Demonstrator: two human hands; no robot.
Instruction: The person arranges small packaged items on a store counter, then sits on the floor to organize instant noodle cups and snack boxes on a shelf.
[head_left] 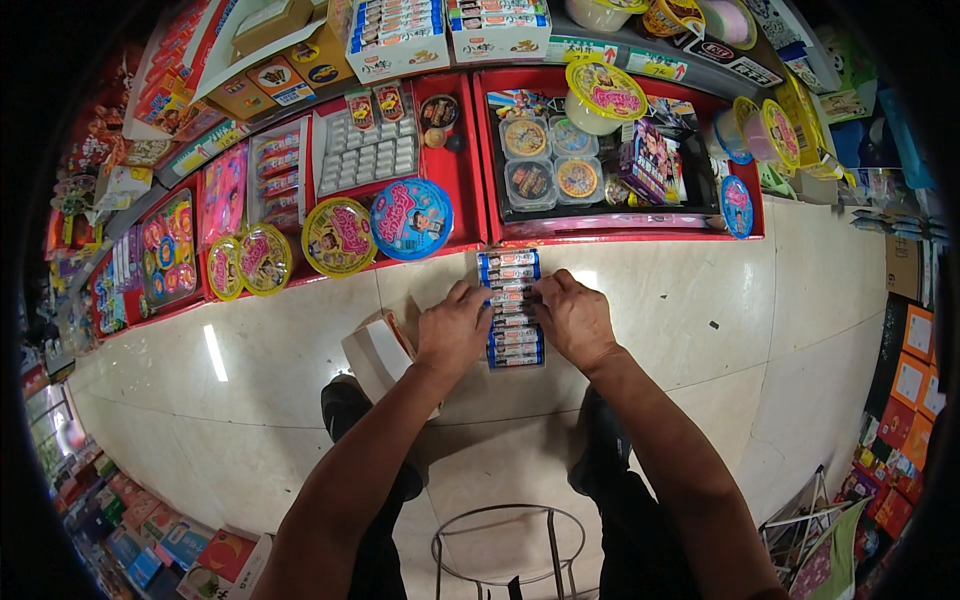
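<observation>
A column of small blue-and-white wrapped snack sticks lies in front of me, below the red display case, its sticks lined up one above another. My left hand grips its left edge with curled fingers. Opposite, my right hand pinches the right edge; the fingertips of both hands partly cover the middle sticks. Beside my left wrist stands a white and brown cardboard box, partly hidden by my forearm. Whether a clear wrapper binds the sticks together is hard to make out.
A red display case with round tubs and candy runs along the far side. White boxes of similar sticks stand on the shelf above. A round metal stool frame is near me, between my legs. Stacked packages line both sides.
</observation>
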